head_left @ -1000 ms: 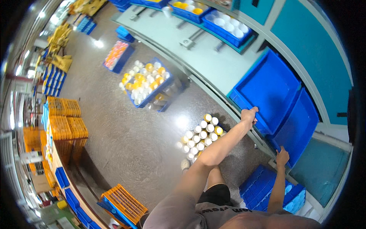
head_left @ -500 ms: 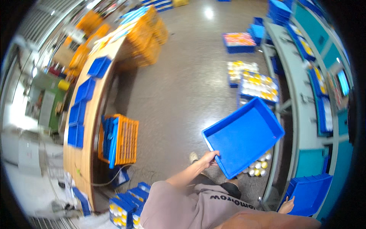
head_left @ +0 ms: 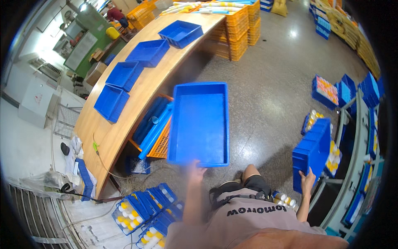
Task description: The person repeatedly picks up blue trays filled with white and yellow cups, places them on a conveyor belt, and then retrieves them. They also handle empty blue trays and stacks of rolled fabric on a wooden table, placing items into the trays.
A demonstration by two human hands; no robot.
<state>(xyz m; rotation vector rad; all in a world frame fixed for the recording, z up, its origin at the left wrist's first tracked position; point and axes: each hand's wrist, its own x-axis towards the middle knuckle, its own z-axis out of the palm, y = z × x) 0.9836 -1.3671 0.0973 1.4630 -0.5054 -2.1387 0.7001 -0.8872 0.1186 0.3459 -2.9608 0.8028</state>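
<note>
A: Call the middle the clock's centre. What's on the left?
B: A long wooden table [head_left: 99, 141], sweeping from eight round to twelve.
A: Beyond it?
B: A green machine [head_left: 97, 23] and a yellow container [head_left: 112, 32] past ten; a person in dark red [head_left: 116, 15] at eleven.
A: At one?
B: Stacked orange crates [head_left: 237, 35], just beside the table's far end.
A: Two?
B: Piled yellow sacks [head_left: 348, 31]. At half past two, a blue bin of pink-and-white pieces [head_left: 326, 90].
A: Lower down?
B: White and yellow cylinders [head_left: 285, 200] past four; blue boxes of similar ones [head_left: 132, 213] at seven; an orange crate holding blue tubes [head_left: 159, 145] at eight.
</note>
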